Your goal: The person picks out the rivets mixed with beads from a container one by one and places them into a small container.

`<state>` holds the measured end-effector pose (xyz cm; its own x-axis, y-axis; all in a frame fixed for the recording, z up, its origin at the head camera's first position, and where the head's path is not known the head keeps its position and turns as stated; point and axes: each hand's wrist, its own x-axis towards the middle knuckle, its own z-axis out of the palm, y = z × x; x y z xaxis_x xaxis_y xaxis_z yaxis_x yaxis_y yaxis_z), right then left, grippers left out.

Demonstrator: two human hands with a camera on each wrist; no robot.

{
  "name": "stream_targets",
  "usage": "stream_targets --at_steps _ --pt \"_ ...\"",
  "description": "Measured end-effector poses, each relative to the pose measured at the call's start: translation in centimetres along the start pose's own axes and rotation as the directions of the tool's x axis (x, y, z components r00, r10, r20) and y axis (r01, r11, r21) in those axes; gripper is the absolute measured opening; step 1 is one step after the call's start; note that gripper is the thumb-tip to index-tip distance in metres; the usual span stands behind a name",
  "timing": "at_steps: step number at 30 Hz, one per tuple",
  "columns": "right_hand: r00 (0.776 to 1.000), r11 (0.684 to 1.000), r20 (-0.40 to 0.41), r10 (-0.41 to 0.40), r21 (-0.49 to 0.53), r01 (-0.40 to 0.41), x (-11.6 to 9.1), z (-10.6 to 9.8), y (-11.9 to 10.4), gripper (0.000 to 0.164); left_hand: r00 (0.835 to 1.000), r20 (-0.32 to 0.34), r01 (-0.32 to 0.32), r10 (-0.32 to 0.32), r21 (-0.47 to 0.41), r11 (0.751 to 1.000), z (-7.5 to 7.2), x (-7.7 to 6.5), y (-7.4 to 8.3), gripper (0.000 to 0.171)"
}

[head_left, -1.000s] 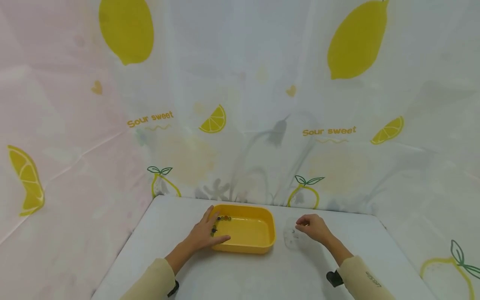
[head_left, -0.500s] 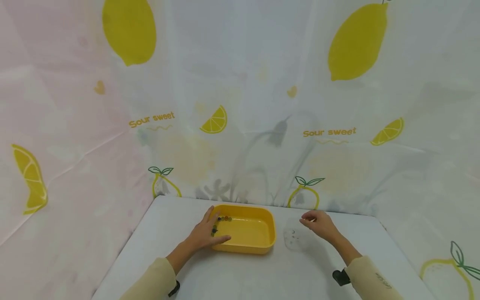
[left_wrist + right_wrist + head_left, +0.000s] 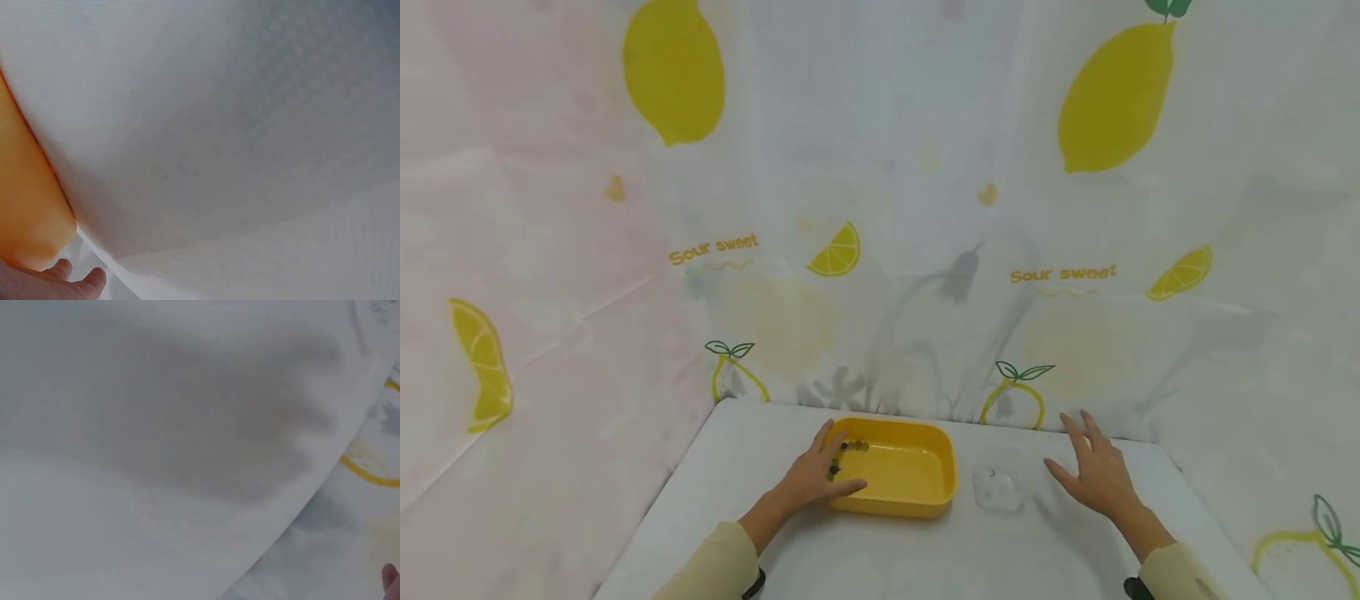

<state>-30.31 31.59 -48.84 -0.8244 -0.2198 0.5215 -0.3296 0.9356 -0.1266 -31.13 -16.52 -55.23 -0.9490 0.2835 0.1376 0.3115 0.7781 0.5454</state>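
Note:
In the head view a yellow rectangular tray (image 3: 917, 510) stands on the white table. Several small coloured glassy balls (image 3: 857, 446) lie inside along its left and far-left walls. My left hand (image 3: 811, 482) rests over the tray's left side, fingers spread toward the far rim and thumb above the near rim, partly covering the balls. My right hand (image 3: 1097, 479) hovers over the table to the right, fingers spread and nothing in it. Between it and the tray lies a clear, see-through flat piece (image 3: 997, 483) with small dark marks. The left wrist view catches two fingertips (image 3: 94, 281) beside the tray's wall.
Behind the table hangs a lemon-print cloth (image 3: 880, 292), close to the table's far edge. The white tabletop (image 3: 955, 558) continues in front of the tray. The right wrist view shows the hand's shadow and the table edge.
My right hand has moved right, away from the clear piece, and its pinched fingers have spread apart. The left hand stays at the tray. The head view has tilted up slightly.

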Motion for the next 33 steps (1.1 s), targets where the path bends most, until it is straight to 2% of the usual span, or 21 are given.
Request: stream_targets --at_steps 3,12,23,26,33 --pt "0.999 0.999 -0.037 -0.022 -0.051 0.020 -0.8 0.0 0.8 0.080 1.000 -0.007 -0.012 0.012 0.015 1.000 -0.1 0.4 -0.1 0.103" --pt "1.000 0.995 0.011 0.024 -0.099 -0.023 -2.0 -0.1 2.0 0.089 1.000 -0.001 -0.020 0.020 0.022 1.000 -0.3 1.2 -0.7 0.104" --pt "0.999 0.986 0.024 0.033 -0.164 -0.029 -4.3 0.9 3.6 0.091 0.999 0.041 -0.035 0.036 -0.030 0.999 0.5 -0.5 -0.3 0.101" --pt "0.999 0.987 0.031 0.041 -0.159 -0.035 -3.8 1.1 3.6 0.089 0.998 0.050 -0.020 0.022 -0.026 0.999 0.3 -0.6 0.0 0.102" --pt "0.998 0.989 0.060 0.014 -0.145 -0.005 -1.0 0.9 2.7 0.081 1.000 0.025 -0.004 0.003 0.009 1.000 -0.2 0.0 0.2 0.101"
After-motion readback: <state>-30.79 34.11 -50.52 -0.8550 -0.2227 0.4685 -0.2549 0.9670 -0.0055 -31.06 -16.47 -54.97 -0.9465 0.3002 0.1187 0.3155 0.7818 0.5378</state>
